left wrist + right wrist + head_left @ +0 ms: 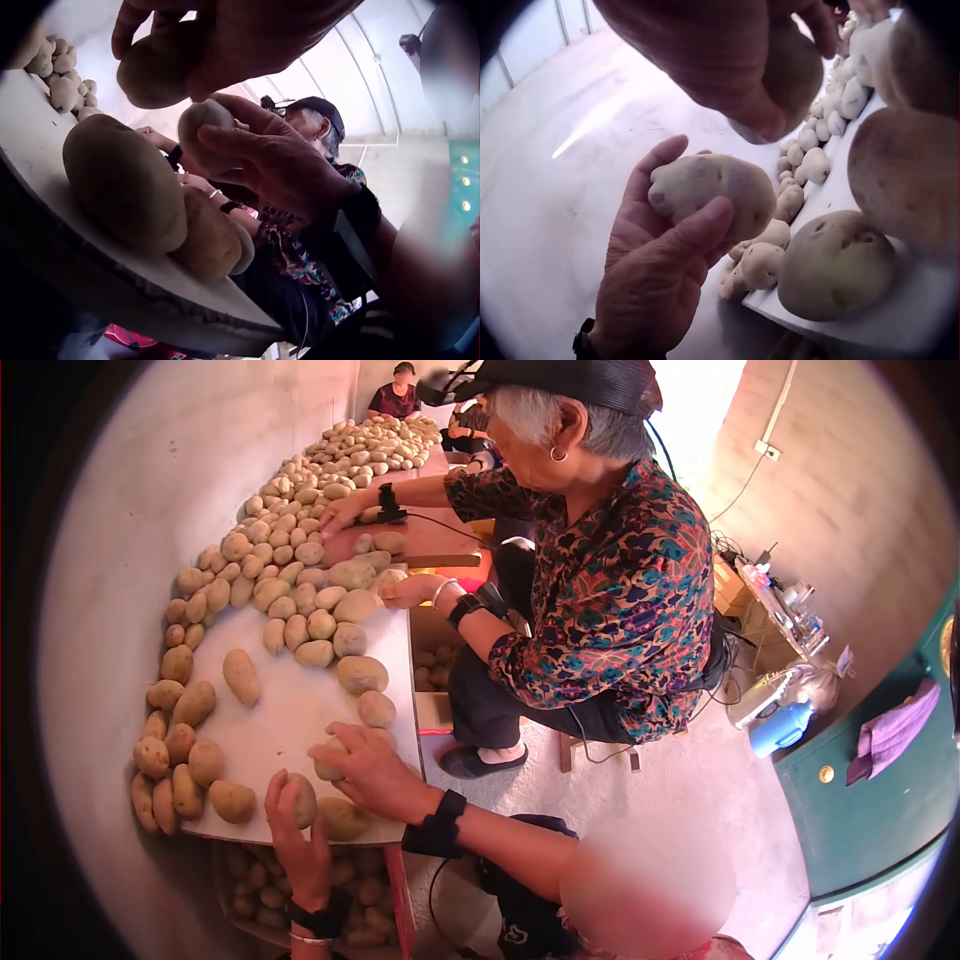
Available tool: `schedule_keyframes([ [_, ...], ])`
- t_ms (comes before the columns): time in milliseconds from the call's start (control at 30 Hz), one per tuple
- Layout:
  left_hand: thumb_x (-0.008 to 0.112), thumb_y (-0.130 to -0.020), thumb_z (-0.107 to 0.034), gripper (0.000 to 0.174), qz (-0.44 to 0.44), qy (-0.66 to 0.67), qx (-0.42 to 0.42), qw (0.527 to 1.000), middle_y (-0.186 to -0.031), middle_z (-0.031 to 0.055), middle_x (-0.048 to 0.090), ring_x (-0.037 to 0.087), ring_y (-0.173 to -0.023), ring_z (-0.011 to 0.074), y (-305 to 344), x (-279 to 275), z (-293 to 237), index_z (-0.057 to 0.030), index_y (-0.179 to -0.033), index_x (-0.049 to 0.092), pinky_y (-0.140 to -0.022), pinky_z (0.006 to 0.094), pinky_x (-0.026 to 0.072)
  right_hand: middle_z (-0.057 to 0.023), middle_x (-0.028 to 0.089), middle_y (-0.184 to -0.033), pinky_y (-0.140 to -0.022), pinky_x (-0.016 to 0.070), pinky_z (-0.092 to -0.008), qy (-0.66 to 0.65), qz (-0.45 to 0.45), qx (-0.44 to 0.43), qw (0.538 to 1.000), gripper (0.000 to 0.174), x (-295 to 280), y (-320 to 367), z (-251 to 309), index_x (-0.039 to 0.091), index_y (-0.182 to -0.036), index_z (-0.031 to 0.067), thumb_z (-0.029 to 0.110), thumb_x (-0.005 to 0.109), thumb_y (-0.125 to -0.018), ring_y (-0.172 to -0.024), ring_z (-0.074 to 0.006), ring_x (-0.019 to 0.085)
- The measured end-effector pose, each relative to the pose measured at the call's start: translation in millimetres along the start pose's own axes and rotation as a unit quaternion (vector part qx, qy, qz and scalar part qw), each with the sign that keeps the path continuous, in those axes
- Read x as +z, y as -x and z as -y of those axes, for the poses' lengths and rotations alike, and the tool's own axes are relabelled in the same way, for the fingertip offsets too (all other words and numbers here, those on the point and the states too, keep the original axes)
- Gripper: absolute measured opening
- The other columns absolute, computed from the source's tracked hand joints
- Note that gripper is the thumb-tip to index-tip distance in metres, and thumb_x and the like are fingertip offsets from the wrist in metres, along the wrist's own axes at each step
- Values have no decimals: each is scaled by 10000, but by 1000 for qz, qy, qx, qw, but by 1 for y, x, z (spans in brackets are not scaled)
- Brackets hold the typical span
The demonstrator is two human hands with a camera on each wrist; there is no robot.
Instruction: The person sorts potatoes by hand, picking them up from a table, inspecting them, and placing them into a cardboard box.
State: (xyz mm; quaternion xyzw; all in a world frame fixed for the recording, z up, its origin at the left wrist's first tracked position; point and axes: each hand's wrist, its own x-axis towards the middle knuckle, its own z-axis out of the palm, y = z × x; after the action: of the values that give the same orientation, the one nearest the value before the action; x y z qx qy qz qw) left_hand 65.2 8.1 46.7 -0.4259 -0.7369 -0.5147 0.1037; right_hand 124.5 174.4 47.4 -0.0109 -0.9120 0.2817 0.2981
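My left hand grips a potato near the front end of the white tabletop. In the right wrist view, its thumb lies across this pale, knobbly potato. My right hand holds another potato, a little higher and to the right. The left wrist view shows that potato pinched between thumb and fingers. Close by on the table lie a large potato beside the right wrist and a single potato left of the left hand.
Potatoes line the wall side, and a long pile stretches to the far end. Across the table corner, a person in a patterned shirt handles potatoes. Beneath the tabletop sits a crate of potatoes. A blue thermos stands far right.
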Motion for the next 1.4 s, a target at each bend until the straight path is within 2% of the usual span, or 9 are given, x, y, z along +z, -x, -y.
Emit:
schedule_keyframes([
  [67, 615, -678, 53, 534, 91, -123, 34, 988, -1331, 199, 389, 358, -1244, 399, 3, 7, 10, -50, -1188, 493, -1030, 457, 302, -169, 467, -1196, -881, 393, -435, 35, 26, -23, 999, 457, 16, 5, -5, 541, -1127, 117, 113, 665, -687, -1100, -363, 466],
  [133, 624, -671, 45, 568, 104, -153, 53, 981, -1351, 201, 362, 327, -1259, 411, 2, 12, -3, -61, -1211, 481, -1036, 475, 283, -183, 440, -1254, -891, 362, -458, 135, 19, -61, 989, 379, 33, 22, -15, 555, -1101, 113, 144, 611, -727, -1120, -375, 441],
  [267, 640, -677, 19, 682, 143, -257, 114, 949, -1401, 210, 285, 254, -1295, 441, 5, 20, -3, -70, -1305, 390, -1057, 509, 239, -197, 424, -1284, -900, 344, -477, 134, 10, -81, 988, 368, 37, 24, -21, 541, -1123, 95, 171, 567, -763, -1125, -393, 434],
  [400, 652, -681, 10, 770, 116, -148, 94, 978, -1418, 227, 250, 226, -1316, 438, 2, 21, 4, -64, -1361, 297, -1083, 489, 208, -225, 414, -1282, -948, 339, -485, 85, -8, -53, 995, 498, 37, 27, -33, 458, -1225, 42, 138, 572, -750, -1191, -409, 390],
  [467, 659, -692, -1, 798, 132, -82, 23, 988, -1431, 246, 219, 203, -1333, 431, 3, 22, 16, -51, -1378, 255, -1096, 464, 193, -234, 409, -1282, -968, 333, -488, 17, -7, -48, 999, 555, 48, 20, -26, 420, -1264, 29, 129, 578, -741, -1215, -413, 371],
  [667, 617, -736, -4, 774, 155, -137, 37, 978, -1471, 247, 127, 193, -1346, 420, 0, 22, 16, -50, -1404, 229, -1092, 433, 216, -253, 407, -1266, -989, 324, -481, -13, 20, -46, 999, 630, 14, 11, -16, 356, -1314, 26, 127, 605, -744, -1211, -421, 376],
  [733, 585, -719, 23, 779, 149, -83, -7, 985, -1474, 253, 103, 174, -1354, 421, -1, 26, 14, -58, -1409, 232, -1094, 428, 213, -239, 431, -1266, -998, 295, -475, -28, 51, -38, 998, 595, 13, 11, -18, 376, -1313, 40, 178, 595, -777, -1222, -400, 367],
  [967, 536, -693, 63, 770, 128, -56, -4, 990, -1469, 277, 49, 141, -1357, 442, 1, 30, 21, -71, -1399, 260, -1093, 449, 219, -175, 479, -1240, -976, 293, -455, -85, 14, 29, 996, 440, 31, 9, -24, 488, -1212, 24, 218, 572, -826, -1192, -340, 402],
  [1400, 557, -761, -50, 714, 158, -64, -64, 983, -1488, 250, 48, 96, -1386, 388, -1, 19, 38, -46, -1411, 262, -1103, 431, 185, -179, 449, -1281, -934, 322, -460, 76, -12, 45, 996, 446, 57, -3, -17, 559, -1168, 78, 248, 642, -764, -1177, -347, 402],
])
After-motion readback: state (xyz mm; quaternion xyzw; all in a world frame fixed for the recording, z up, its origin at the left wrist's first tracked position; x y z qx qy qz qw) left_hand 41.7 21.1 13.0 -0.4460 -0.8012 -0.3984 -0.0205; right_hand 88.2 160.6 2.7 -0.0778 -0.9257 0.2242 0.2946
